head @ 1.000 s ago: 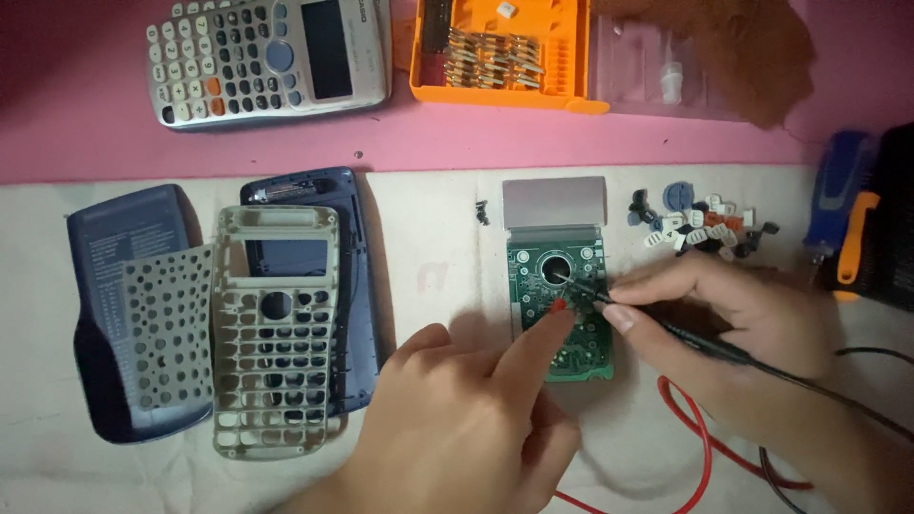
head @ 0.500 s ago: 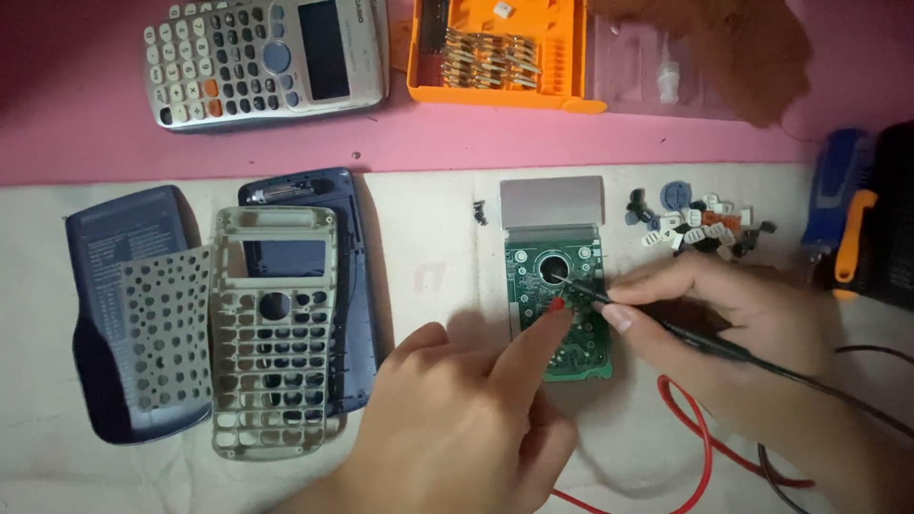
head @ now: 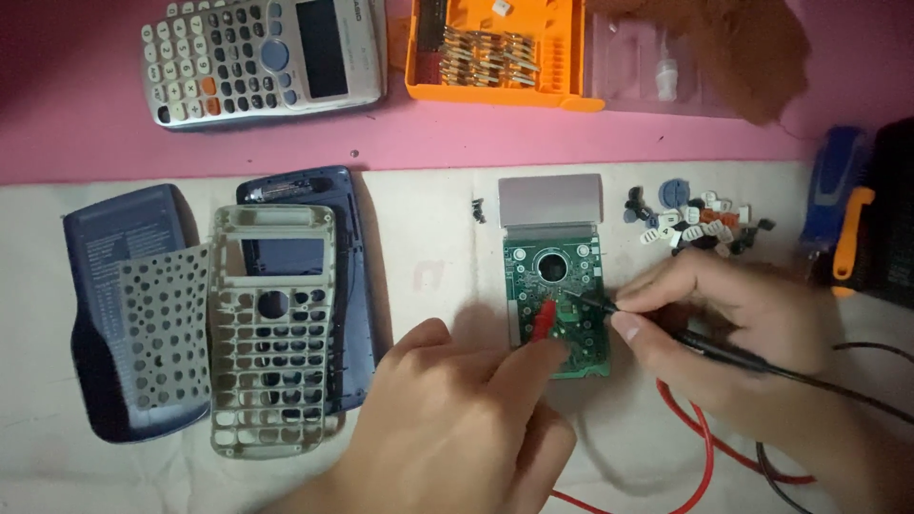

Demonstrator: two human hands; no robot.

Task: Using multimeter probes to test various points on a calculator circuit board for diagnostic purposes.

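At far left lie the dark blue cover (head: 124,286) and the beige keypad frame (head: 273,324). Your left hand (head: 457,428) pinches the red probe (head: 544,319), tip pointing up onto the green circuit board (head: 557,290). The board sits centre, long axis running away from you. Your right hand (head: 733,324) grips the black probe (head: 657,324), tip pointing left onto the board.

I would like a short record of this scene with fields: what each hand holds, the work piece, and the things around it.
left hand: holds red probe on the board
right hand: holds black probe, tip on the board
work piece: green circuit board with grey display
left of board: beige keypad frame, blue covers
right of board: loose keys
far edge: whole calculator, orange bit case
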